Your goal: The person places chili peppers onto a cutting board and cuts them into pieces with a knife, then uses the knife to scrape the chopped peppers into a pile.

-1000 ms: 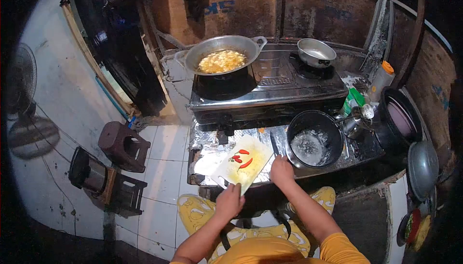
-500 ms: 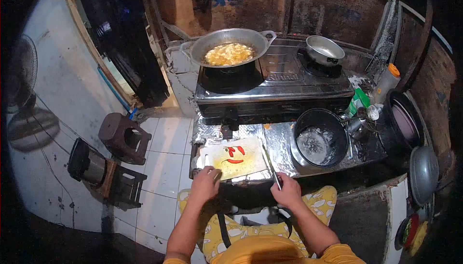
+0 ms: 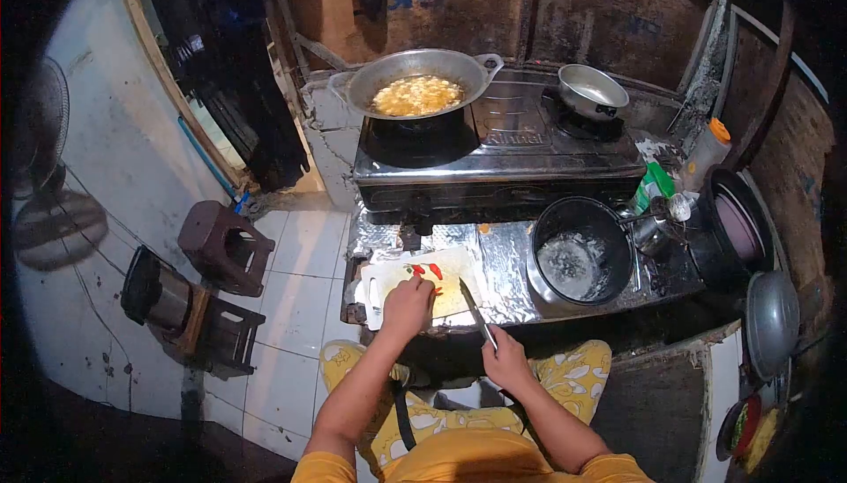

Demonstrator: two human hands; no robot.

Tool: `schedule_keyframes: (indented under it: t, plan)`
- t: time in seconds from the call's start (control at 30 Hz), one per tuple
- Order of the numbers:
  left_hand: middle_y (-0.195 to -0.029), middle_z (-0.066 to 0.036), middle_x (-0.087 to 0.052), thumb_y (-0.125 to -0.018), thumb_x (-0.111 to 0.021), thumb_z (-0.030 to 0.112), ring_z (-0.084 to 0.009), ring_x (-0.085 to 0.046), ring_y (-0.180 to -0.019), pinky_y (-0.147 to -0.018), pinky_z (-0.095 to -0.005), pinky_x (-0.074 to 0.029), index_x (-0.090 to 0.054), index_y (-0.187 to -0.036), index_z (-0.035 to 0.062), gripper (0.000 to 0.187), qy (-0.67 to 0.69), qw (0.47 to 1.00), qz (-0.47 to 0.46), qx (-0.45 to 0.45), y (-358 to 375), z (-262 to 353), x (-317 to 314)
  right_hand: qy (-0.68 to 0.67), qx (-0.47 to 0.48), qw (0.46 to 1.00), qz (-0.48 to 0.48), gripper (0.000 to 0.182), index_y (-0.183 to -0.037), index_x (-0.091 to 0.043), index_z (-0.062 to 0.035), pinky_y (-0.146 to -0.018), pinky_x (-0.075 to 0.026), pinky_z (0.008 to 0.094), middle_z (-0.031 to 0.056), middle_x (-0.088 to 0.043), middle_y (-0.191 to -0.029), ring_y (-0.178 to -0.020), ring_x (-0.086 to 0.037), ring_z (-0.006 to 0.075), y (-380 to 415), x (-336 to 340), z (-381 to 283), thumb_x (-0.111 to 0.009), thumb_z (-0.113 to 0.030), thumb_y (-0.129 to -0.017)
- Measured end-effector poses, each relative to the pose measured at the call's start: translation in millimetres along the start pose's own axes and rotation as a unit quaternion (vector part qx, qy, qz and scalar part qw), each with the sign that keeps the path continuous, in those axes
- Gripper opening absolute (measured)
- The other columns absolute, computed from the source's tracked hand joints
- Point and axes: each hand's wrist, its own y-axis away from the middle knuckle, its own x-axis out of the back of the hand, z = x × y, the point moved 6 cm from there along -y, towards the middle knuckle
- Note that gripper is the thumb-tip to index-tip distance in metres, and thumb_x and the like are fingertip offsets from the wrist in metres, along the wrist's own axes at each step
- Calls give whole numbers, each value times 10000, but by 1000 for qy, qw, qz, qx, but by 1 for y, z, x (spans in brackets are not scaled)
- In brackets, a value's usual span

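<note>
A white cutting board [image 3: 454, 264] with a yellow-stained surface lies on the foil-covered counter. Red chilies [image 3: 435, 271] rest near its upper part, and a second one sits just left of it. My left hand [image 3: 408, 308] is over the board, its fingers closed on another red chili [image 3: 438, 291] whose tip pokes out at the right; the rest of it is hidden under the fingers. In my right hand [image 3: 506, 359] is a knife [image 3: 474, 307], held by the handle, with its blade pointing up and left over the board's right side, apart from the chilies.
Behind the board, a wok [image 3: 366, 99] with food frying in oil stands on the gas stove [image 3: 520, 161], beside a small metal pan [image 3: 595, 90]. A black pot [image 3: 585, 254] with white residue is at the right. Plastic stools [image 3: 225, 240] stand at the left.
My left hand has moved from the board's lower left edge onto the lower chili. My right hand has shifted left and slightly down, bringing the knife blade over the board.
</note>
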Motion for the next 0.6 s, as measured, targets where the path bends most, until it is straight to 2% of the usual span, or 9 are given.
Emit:
schedule_keyframes:
  t: [0.07, 0.13, 0.17, 0.23, 0.37, 0.43, 0.47, 0.53, 0.6]
  plan:
    - [-924, -104, -647, -853, -682, 207, -330, -630, -861, -732, -449, -527, -697, -911, 86, 135, 26, 999, -22, 35, 2, 8, 9, 4, 13, 1000, 4, 325, -1208, -566, 10, -825, -511, 497, 283, -656, -1010, -936, -648, 459, -8, -1, 2, -510, -150, -930]
    - [-912, -100, -652, -851, -685, 209, -327, -623, -857, -737, -447, -522, -702, -919, 89, 139, 39, 999, -7, 26, 6, 8, 8, -73, -73, 993, -49, 391, -1258, -555, 53, -770, -531, 431, 223, -694, -960, -816, -690, 382, -16, -7, 11, -541, -154, -926]
    - [-899, -96, -656, -850, -688, 211, -324, -616, -853, -742, -445, -517, -707, -928, 91, 144, 52, 998, 8, 17, 9, 8, 8, -73, -73, 993, -50, 391, -1258, -555, 53, -770, -531, 431, 223, -694, -960, -816, -690, 382, -20, -5, 9, -541, -154, -926]
    - [-905, -92, -661, -848, -692, 211, -319, -606, -859, -754, -439, -509, -713, -939, 95, 148, 47, 999, 18, 8, 13, 7, 5, -235, -224, 940, -107, 412, -1287, -544, 47, -735, -534, 408, 183, -703, -923, -738, -689, 335, -19, -11, 15, -554, -172, -938]
    - [-926, -82, -671, -843, -703, 207, -306, -585, -886, -789, -423, -488, -726, -958, 109, 153, 27, 999, 18, 6, 16, 9, 2, -262, -213, 937, -95, 466, -1320, -528, 21, -711, -534, 403, 173, -694, -877, -708, -670, 337, -14, -10, 17, -612, -188, -912]
    - [-925, -82, -671, -843, -703, 205, -306, -582, -887, -792, -421, -484, -728, -957, 111, 150, 29, 999, 15, 8, 17, 8, 1, -31, -34, 999, -27, 484, -1329, -523, -17, -743, -533, 422, 192, -675, -929, -781, -663, 378, -11, 1, 13, -633, -172, -884]
    - [-925, -83, -671, -842, -703, 203, -306, -580, -888, -795, -418, -480, -729, -956, 112, 148, 30, 999, 12, 11, 16, 7, 1, -31, -33, 999, -23, 484, -1329, -523, -17, -743, -533, 422, 192, -675, -929, -781, -663, 378, -5, 1, 16, -633, -172, -884]
    - [-924, -84, -671, -842, -702, 199, -307, -580, -881, -796, -417, -478, -729, -954, 109, 146, 39, 999, 24, 13, 16, 4, 4, 53, 84, 994, 46, 449, -1291, -548, -53, -799, -524, 446, 216, -645, -1015, -908, -640, 416, 9, 16, -2, -635, -153, -862]
    - [-922, -85, -671, -841, -702, 194, -309, -581, -875, -796, -417, -476, -730, -952, 106, 145, 49, 998, 32, 14, 18, 1, 8, 43, 72, 996, 31, 411, -1269, -554, -73, -844, -510, 474, 223, -596, -1082, -968, -605, 443, 19, 19, -4, -615, -150, -870]
